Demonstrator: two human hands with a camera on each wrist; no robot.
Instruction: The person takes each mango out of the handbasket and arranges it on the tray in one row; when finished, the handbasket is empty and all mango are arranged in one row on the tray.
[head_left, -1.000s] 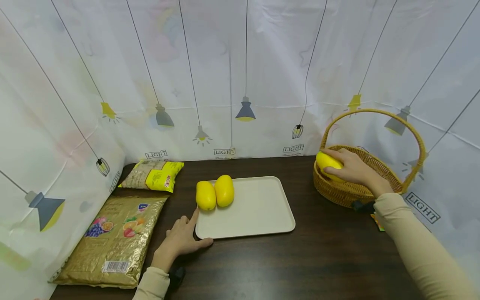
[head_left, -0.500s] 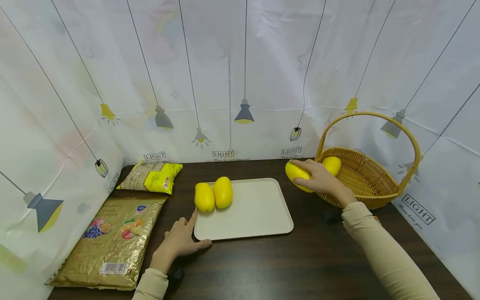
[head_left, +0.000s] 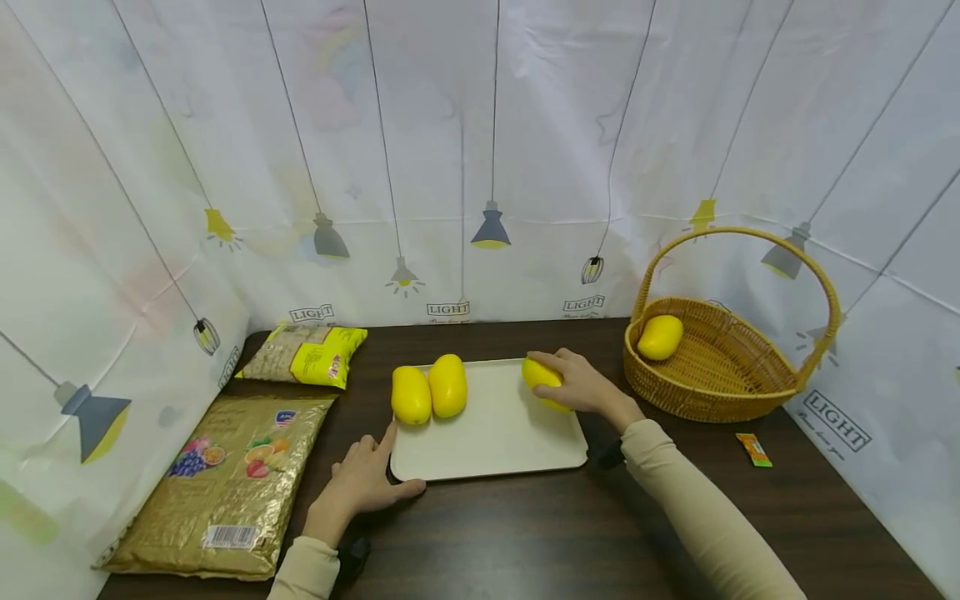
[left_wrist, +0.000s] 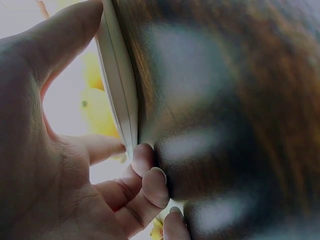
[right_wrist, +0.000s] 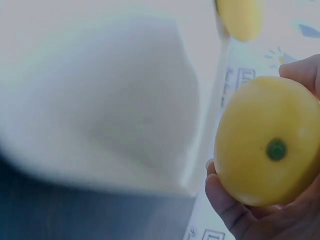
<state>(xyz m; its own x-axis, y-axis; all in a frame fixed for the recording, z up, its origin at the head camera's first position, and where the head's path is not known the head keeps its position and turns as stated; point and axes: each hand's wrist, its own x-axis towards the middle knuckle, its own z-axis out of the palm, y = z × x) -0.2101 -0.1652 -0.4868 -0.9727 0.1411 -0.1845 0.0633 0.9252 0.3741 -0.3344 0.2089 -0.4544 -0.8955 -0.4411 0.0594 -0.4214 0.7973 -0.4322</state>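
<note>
My right hand [head_left: 581, 383] grips a yellow mango [head_left: 543, 379] over the right part of the cream tray [head_left: 495, 442]. In the right wrist view the fingers wrap round this mango [right_wrist: 265, 140], its green stem spot facing the camera. Two more mangoes, a left one [head_left: 411, 395] and a right one [head_left: 448, 386], lie side by side at the tray's left end. At the tray's near left corner rests my left hand [head_left: 363, 475], thumb and forefinger spread along the rim. The left wrist view has those fingers against the tray edge [left_wrist: 120, 75]. A wicker basket [head_left: 705, 408] at right holds one mango [head_left: 661, 337].
On the left lie a large gold packet [head_left: 225, 483] and a smaller yellow packet [head_left: 307, 354]. A small orange wrapper [head_left: 753, 450] is on the dark table [head_left: 480, 542] in front of the basket. A printed curtain [head_left: 420, 125] stands behind.
My right hand has lifted a mango out of the basket and carried it left over the tray. Another mango in the basket has come into sight. The left hand stays at the tray corner.
</note>
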